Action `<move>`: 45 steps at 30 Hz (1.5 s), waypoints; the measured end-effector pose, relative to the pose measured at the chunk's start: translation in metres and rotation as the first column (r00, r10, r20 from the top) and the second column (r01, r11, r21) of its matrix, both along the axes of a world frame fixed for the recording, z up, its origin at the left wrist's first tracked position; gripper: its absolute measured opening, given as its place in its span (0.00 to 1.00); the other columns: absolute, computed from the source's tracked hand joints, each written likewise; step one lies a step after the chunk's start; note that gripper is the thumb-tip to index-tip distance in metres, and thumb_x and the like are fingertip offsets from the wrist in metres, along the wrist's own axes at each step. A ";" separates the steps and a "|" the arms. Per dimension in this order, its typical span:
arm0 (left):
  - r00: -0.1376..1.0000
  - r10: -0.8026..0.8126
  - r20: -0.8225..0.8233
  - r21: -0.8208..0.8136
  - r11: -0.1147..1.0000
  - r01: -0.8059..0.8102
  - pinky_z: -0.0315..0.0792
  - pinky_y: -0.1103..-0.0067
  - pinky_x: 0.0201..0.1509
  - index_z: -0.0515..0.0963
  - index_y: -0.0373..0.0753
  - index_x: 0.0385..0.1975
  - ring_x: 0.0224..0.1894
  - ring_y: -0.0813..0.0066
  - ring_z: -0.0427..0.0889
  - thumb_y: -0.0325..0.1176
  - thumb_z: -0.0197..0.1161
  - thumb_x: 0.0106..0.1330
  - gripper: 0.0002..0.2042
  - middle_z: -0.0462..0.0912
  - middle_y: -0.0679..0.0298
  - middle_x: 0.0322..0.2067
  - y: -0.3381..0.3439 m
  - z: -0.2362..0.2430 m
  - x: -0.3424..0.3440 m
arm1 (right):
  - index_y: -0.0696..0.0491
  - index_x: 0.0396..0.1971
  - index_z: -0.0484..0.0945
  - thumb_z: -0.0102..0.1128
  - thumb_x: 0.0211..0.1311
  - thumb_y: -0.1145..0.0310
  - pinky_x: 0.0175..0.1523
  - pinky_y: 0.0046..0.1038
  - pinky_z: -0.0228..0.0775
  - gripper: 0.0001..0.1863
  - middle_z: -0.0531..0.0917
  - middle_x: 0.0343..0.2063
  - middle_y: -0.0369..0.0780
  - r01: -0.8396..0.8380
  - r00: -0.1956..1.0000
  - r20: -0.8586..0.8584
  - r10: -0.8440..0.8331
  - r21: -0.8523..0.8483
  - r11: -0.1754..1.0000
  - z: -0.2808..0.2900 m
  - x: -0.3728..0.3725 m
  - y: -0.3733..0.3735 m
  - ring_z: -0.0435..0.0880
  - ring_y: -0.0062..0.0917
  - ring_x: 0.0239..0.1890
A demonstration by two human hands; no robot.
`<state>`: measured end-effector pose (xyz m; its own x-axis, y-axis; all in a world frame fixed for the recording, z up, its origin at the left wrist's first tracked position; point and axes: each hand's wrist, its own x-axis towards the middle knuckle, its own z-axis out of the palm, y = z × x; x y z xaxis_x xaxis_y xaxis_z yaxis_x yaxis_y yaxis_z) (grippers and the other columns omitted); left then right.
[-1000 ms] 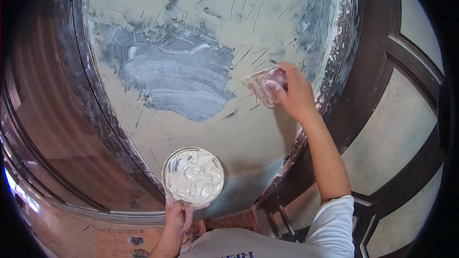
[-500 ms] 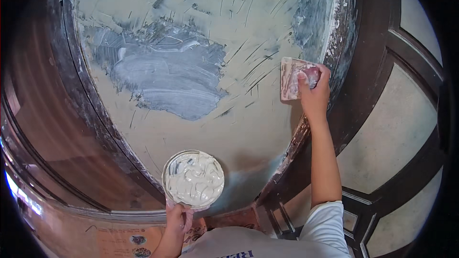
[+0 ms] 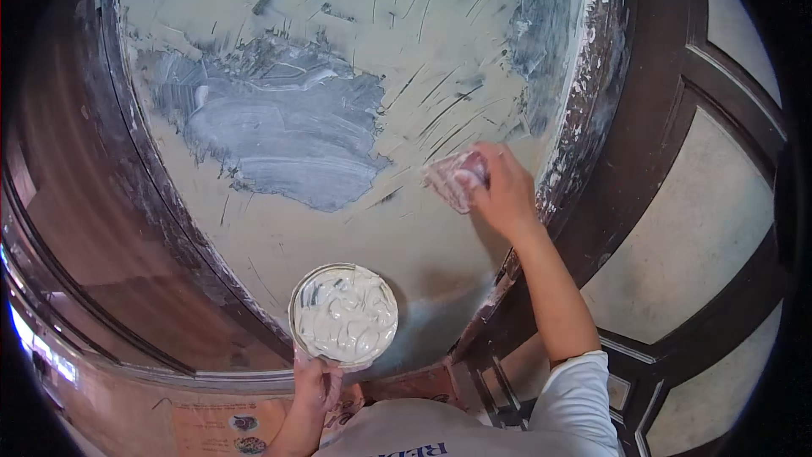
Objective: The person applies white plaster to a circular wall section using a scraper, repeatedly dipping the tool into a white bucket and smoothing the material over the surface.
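Note:
A flat, smeared putty spreader (image 3: 451, 181) is pinched in my right hand (image 3: 505, 192), its edge at or close to the wall panel (image 3: 372, 241); motion blurs it. Cream filler coats much of that panel, with dark scratch marks and a bare grey patch (image 3: 288, 135) left of the spreader. Low in front of me, my left hand (image 3: 316, 379) grips the near rim of a round tub (image 3: 293, 322). Creamy putty (image 3: 348, 313) with a swirled, ridged surface fills the tub.
Dark, paint-flecked frame edges border the panel on the left (image 3: 139, 144) and right (image 3: 584, 101). A dark wooden door with pale insets (image 3: 685, 228) stands at the right. Brown glossy panelling (image 3: 76, 245) lies left, and printed orange sheeting (image 3: 211, 427) below.
My right hand has swept the spreader left and somewhat down, away from the right frame edge, tilting it. The left hand and the tub have stayed nearly in place.

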<state>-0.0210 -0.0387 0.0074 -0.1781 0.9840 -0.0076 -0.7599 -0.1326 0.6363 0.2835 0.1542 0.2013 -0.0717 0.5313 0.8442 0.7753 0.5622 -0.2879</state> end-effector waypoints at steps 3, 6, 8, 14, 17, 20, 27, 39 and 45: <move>0.998 -0.043 -0.038 0.046 0.998 0.045 0.81 0.71 0.48 0.53 0.39 0.68 0.56 0.56 0.74 0.16 0.46 0.44 0.41 0.66 0.51 0.59 -0.006 0.015 0.003 | 0.55 0.54 0.69 0.66 0.58 0.62 0.58 0.40 0.68 0.26 0.78 0.50 0.48 0.099 0.982 -0.172 -0.082 0.091 0.991 0.023 0.018 0.014 0.77 0.46 0.52; 0.997 -0.036 -0.072 0.062 0.997 0.040 0.80 0.59 0.48 0.52 0.38 0.68 0.57 0.49 0.74 0.18 0.47 0.46 0.40 0.65 0.49 0.61 -0.003 0.007 0.000 | 0.54 0.52 0.70 0.65 0.59 0.61 0.54 0.40 0.71 0.24 0.78 0.49 0.48 0.060 0.973 -0.232 -0.018 0.176 0.983 0.042 0.013 -0.002 0.79 0.46 0.49; 0.993 -0.013 -0.116 0.040 0.999 0.018 0.81 0.47 0.45 0.51 0.37 0.68 0.58 0.42 0.73 0.21 0.49 0.48 0.40 0.64 0.46 0.62 -0.003 0.006 -0.001 | 0.53 0.52 0.70 0.64 0.61 0.59 0.51 0.39 0.72 0.23 0.79 0.47 0.47 0.021 0.985 0.164 -0.046 0.155 0.988 0.034 -0.006 -0.003 0.80 0.46 0.48; 0.994 -0.031 -0.106 -0.004 1.000 0.031 0.81 0.73 0.43 0.57 0.37 0.65 0.48 0.61 0.79 0.15 0.46 0.46 0.37 0.72 0.53 0.54 -0.004 -0.020 -0.011 | 0.49 0.53 0.71 0.64 0.60 0.58 0.50 0.39 0.73 0.23 0.80 0.46 0.46 0.158 0.969 -0.228 -0.099 0.259 0.953 0.077 0.024 0.003 0.81 0.44 0.46; 0.999 0.009 -0.049 -0.045 0.999 -0.011 0.82 0.75 0.38 0.57 0.37 0.65 0.46 0.63 0.80 0.15 0.46 0.46 0.37 0.73 0.54 0.53 -0.005 -0.007 -0.007 | 0.47 0.53 0.71 0.64 0.60 0.58 0.48 0.40 0.73 0.22 0.80 0.46 0.45 0.066 0.986 -0.166 -0.007 0.349 0.935 0.069 -0.007 -0.005 0.81 0.44 0.46; 0.999 0.040 -0.001 -0.057 0.998 -0.040 0.81 0.76 0.34 0.57 0.37 0.65 0.44 0.63 0.81 0.15 0.46 0.47 0.37 0.73 0.54 0.53 -0.009 0.013 0.003 | 0.48 0.53 0.71 0.64 0.59 0.60 0.49 0.37 0.73 0.23 0.80 0.44 0.44 -0.007 0.952 0.305 -0.023 0.097 0.995 0.063 -0.022 0.000 0.81 0.42 0.45; 0.999 -0.035 -0.012 0.035 0.999 0.036 0.82 0.77 0.31 0.56 0.38 0.65 0.42 0.63 0.81 0.14 0.45 0.48 0.37 0.72 0.52 0.54 -0.012 0.004 -0.006 | 0.46 0.53 0.72 0.62 0.59 0.57 0.48 0.36 0.73 0.23 0.79 0.42 0.42 -0.058 0.998 0.040 0.046 0.347 0.936 0.096 -0.016 0.002 0.80 0.41 0.44; 1.000 0.001 0.027 0.022 1.000 -0.002 0.78 0.65 0.51 0.56 0.38 0.66 0.53 0.60 0.76 0.15 0.46 0.46 0.39 0.70 0.52 0.56 -0.024 0.022 -0.008 | 0.46 0.53 0.71 0.62 0.60 0.56 0.45 0.39 0.74 0.23 0.80 0.44 0.42 -0.182 0.940 0.332 0.081 0.284 0.941 0.112 -0.049 -0.006 0.81 0.41 0.43; 0.998 0.053 -0.030 0.040 0.998 -0.051 0.75 0.54 0.55 0.54 0.37 0.67 0.59 0.48 0.72 0.18 0.48 0.45 0.40 0.66 0.49 0.61 -0.024 0.003 -0.012 | 0.45 0.52 0.72 0.63 0.59 0.55 0.47 0.39 0.73 0.22 0.80 0.45 0.41 0.142 0.990 -0.084 -0.117 0.423 0.895 0.144 -0.012 0.005 0.81 0.40 0.46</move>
<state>-0.0333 -0.0629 0.0101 -0.2285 0.9728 0.0371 -0.7314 -0.1967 0.6529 0.2712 0.1595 0.3455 0.0261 0.1208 0.9923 0.8397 0.5360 -0.0873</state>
